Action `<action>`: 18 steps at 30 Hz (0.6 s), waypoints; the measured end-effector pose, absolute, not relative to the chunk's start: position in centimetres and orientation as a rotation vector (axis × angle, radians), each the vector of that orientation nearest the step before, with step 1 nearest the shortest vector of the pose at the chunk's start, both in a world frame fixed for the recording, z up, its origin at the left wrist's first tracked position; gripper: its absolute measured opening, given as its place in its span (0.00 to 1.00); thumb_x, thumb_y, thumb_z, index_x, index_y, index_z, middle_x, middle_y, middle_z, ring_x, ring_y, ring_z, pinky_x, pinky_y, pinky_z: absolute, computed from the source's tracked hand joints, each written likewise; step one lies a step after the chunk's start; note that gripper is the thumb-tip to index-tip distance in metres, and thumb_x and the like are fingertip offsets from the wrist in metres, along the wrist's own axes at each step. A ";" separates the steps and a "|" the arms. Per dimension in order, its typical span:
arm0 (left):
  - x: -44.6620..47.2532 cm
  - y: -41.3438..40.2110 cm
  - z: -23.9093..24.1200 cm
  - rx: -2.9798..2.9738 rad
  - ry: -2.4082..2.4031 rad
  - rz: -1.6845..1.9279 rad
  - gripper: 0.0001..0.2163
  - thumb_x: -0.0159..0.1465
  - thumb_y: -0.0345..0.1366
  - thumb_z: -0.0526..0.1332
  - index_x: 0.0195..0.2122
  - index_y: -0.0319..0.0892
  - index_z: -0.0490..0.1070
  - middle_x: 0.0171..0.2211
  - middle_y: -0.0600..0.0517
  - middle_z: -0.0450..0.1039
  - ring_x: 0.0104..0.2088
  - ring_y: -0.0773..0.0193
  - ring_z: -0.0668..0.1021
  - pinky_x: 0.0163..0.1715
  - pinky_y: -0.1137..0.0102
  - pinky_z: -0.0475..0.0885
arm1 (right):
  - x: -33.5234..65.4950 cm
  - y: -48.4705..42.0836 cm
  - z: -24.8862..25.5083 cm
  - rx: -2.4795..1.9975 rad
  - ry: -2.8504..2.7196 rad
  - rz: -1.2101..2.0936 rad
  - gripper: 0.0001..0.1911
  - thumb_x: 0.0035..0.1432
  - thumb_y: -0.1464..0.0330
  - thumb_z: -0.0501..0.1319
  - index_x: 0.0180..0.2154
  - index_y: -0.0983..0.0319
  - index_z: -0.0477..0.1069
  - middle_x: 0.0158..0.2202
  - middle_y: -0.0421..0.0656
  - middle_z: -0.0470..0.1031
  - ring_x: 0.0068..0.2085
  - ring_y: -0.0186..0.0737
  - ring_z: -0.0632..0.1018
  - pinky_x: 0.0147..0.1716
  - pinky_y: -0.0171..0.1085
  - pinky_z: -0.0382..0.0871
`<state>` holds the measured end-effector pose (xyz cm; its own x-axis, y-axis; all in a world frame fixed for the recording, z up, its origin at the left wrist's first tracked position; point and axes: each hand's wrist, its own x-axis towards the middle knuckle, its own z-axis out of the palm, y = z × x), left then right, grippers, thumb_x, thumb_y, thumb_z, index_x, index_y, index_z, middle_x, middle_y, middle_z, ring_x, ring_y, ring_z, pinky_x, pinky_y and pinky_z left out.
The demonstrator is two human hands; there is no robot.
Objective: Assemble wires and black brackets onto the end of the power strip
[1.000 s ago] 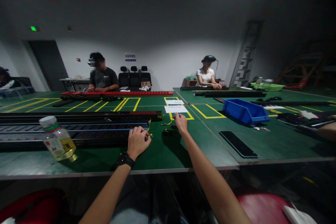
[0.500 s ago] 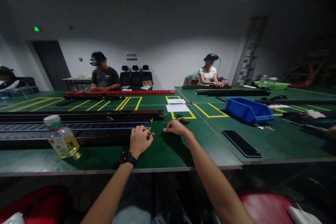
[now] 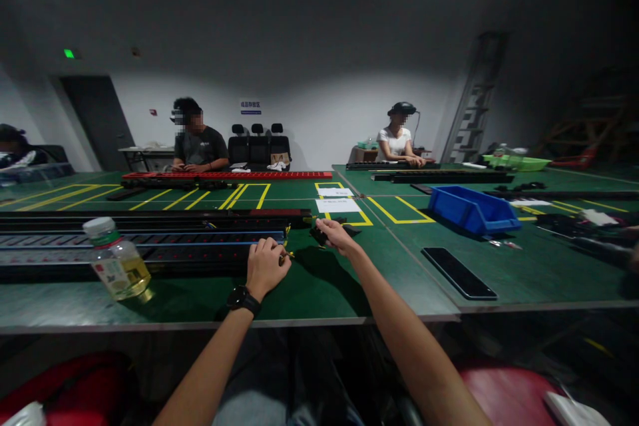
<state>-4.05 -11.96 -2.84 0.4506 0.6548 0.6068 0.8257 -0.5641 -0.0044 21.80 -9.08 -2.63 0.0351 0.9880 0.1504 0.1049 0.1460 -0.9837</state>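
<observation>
Your long black strip [image 3: 200, 258] lies flat, its right end at your left hand [image 3: 268, 263], palm down, fingers curled; their grip I cannot tell. Your right hand [image 3: 335, 235] angles inward, fingertips over a small dark piece [image 3: 318, 237]; whether clamped, I cannot tell.

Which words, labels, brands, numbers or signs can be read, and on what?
"成品存放区": white rectangular wall sign with dark-blue characters; its lower line is too small.
White paper sheets on the green table: blurred.
Clear plastic white-capped bottle: lettering too small.
Glowing green wall sign: unreadable.
Dark T-shirt: chest print unreadable.
</observation>
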 end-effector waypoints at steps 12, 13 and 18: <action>-4.0 -12.0 -2.9 -2.409 -1.271 -0.798 0.08 0.66 0.39 0.61 0.33 0.45 0.77 0.40 0.45 0.75 0.45 0.50 0.73 0.44 0.56 0.64 | 20.6 -9.3 -3.2 -1.129 -1.525 1.149 0.28 0.46 0.46 0.76 0.30 0.61 0.70 0.27 0.39 0.75 0.30 0.37 0.80 0.28 0.32 0.72; -4.0 -12.0 -2.8 -2.410 -1.272 -0.800 0.08 0.66 0.39 0.61 0.33 0.45 0.77 0.40 0.45 0.75 0.45 0.50 0.73 0.44 0.56 0.64 | 20.6 -9.1 -3.4 -1.136 -1.585 1.092 0.27 0.44 0.48 0.77 0.29 0.62 0.72 0.27 0.40 0.77 0.31 0.37 0.79 0.30 0.33 0.72; -3.9 -12.1 -2.7 -2.413 -1.286 -0.800 0.08 0.66 0.40 0.61 0.33 0.45 0.77 0.39 0.45 0.75 0.45 0.50 0.73 0.44 0.56 0.64 | 20.4 -8.2 -4.4 -1.279 -1.769 0.789 0.20 0.43 0.54 0.78 0.26 0.63 0.77 0.26 0.40 0.78 0.29 0.37 0.75 0.30 0.34 0.65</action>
<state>-3.93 -12.12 -2.72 0.4470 0.6671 0.5960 0.8293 -0.5588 0.0036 20.41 -8.21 -4.37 -0.1710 0.9550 0.2425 0.4580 0.2949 -0.8386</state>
